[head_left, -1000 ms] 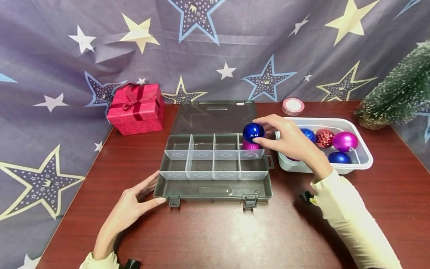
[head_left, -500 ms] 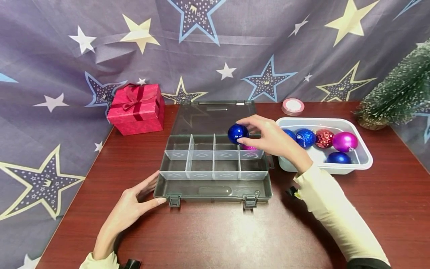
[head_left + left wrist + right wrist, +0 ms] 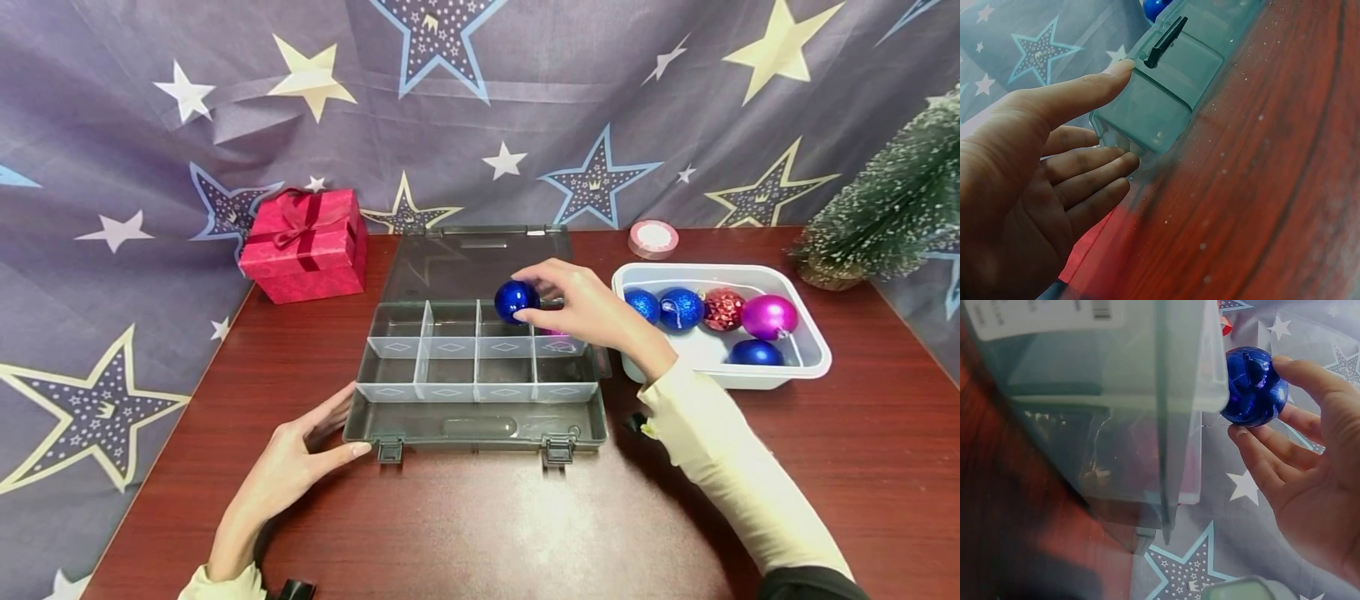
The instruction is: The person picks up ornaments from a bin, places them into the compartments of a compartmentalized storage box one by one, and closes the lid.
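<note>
Showed a glossy worktop (image 3: 450,542) with reddish-brown wood grain. Carried, at back left, a red ribboned gift box (image 3: 300,260); at centre, a translucent grey divided case (image 3: 420,427), opened, with lid (image 3: 468,265) folded back toward the rear edge. Bore, just right of the case, a white plastic tub (image 3: 701,344), and behind that tub a pink-and-white round roll (image 3: 653,240). Supported, at back right, a frosted miniature tree (image 3: 892,200) on a brownish base (image 3: 832,272). Reflected a bright patch of light (image 3: 551,517) in front of the case.

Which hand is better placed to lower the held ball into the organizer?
Right hand, probably: it holds the ball over the organizer; the left hand is at its left end without a ball.
</note>
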A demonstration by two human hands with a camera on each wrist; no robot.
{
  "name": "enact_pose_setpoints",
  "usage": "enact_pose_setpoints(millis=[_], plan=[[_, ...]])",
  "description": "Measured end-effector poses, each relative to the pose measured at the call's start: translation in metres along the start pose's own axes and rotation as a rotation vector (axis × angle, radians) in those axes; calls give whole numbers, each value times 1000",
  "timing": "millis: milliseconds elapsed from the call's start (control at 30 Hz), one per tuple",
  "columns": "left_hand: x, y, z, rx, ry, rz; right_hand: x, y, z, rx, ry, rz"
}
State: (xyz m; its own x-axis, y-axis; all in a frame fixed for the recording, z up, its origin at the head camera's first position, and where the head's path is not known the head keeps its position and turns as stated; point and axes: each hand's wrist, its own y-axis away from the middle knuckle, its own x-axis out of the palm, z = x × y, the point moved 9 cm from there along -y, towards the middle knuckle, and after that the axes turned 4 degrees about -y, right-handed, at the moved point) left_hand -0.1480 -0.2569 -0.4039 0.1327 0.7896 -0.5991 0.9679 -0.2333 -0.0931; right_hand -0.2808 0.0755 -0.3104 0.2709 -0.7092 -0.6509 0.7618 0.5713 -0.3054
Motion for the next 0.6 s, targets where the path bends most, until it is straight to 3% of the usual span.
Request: enact_pose_setpoints(millis=[300, 600], plan=[[0, 0, 0, -4, 6, 1, 1, 0, -3, -7, -13, -2], [0, 1, -1, 6, 25, -3, -19, 15, -10, 49, 15, -26]])
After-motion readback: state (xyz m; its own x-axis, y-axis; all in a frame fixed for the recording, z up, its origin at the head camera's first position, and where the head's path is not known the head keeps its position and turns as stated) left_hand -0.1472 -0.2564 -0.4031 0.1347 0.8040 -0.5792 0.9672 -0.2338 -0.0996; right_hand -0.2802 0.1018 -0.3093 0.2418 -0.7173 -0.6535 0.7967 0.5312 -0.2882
